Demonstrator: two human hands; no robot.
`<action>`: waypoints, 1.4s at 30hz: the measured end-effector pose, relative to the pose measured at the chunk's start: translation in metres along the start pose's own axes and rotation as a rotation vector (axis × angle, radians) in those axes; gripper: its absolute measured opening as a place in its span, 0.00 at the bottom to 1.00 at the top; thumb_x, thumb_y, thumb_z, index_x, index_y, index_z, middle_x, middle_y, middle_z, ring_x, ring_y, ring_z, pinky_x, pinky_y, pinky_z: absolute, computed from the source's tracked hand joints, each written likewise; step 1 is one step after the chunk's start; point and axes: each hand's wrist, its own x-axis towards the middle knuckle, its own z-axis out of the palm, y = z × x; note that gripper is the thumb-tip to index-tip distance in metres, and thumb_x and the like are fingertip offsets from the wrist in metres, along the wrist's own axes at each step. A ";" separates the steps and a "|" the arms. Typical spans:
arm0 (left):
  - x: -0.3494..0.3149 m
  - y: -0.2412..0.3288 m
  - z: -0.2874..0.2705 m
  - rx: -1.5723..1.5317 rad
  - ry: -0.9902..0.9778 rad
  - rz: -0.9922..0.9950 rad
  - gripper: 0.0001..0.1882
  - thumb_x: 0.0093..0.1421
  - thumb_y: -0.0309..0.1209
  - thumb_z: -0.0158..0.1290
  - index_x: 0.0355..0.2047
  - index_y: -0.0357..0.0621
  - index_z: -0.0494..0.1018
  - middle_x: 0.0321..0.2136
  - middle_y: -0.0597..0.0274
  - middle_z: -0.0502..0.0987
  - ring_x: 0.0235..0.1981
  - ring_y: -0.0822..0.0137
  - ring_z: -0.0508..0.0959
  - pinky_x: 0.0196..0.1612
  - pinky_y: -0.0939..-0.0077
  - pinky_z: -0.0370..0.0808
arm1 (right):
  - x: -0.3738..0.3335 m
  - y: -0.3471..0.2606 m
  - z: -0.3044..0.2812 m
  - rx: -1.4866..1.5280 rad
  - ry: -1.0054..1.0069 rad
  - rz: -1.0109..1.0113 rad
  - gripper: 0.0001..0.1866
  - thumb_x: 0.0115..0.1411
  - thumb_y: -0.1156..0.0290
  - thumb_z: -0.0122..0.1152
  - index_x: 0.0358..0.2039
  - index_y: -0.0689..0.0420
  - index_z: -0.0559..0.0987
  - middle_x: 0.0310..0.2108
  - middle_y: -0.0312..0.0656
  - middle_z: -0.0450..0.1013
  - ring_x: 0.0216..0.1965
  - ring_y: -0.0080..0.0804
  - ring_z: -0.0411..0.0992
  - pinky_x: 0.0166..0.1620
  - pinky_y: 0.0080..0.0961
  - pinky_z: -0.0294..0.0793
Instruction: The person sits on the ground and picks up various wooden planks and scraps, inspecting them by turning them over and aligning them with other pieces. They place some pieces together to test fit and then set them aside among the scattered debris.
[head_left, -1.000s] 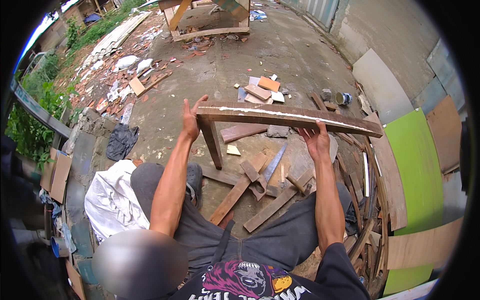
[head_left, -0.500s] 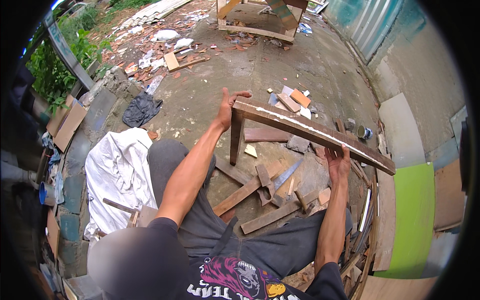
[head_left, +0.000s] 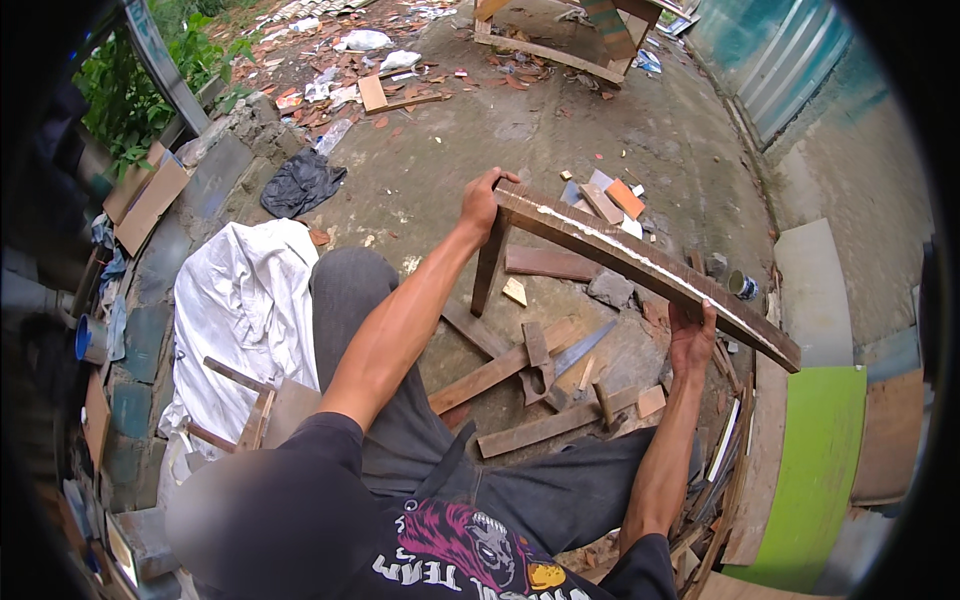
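Both my hands hold up a dark wooden frame piece (head_left: pixel 630 258), a long beam with a shorter leg running down from its left end. A bead of white, glue-like paste runs along the beam's upper face. My left hand (head_left: pixel 481 208) is closed round the corner where beam and leg meet. Farther along, my right hand (head_left: pixel 692 338) grips the beam from beneath, thumb against its near side. Below, on the ground, a handsaw (head_left: pixel 583 348) lies among wooden strips (head_left: pixel 560 422). A dark reddish board (head_left: pixel 552 263) lies behind the leg.
A white cloth (head_left: pixel 245 300) covers something at my left, beside small wooden pieces. Small offcuts (head_left: pixel 604 203) are piled beyond the beam; a paint tin (head_left: pixel 741 285) stands to the right. Panels, one bright green (head_left: pixel 805 470), line the right side. A wooden frame stand (head_left: pixel 550 55) stands ahead.
My left hand's fingers, stretched out over the corner before, have curled round it. The view has shifted a little, and the frame piece sits slightly farther right in it.
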 end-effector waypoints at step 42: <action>0.002 -0.013 -0.010 0.266 0.056 0.352 0.12 0.62 0.32 0.50 0.32 0.35 0.78 0.27 0.66 0.78 0.32 0.76 0.74 0.37 0.79 0.70 | -0.004 0.007 0.003 -0.018 -0.042 0.007 0.19 0.58 0.60 0.67 0.47 0.53 0.75 0.47 0.39 0.73 0.51 0.34 0.72 0.57 0.41 0.75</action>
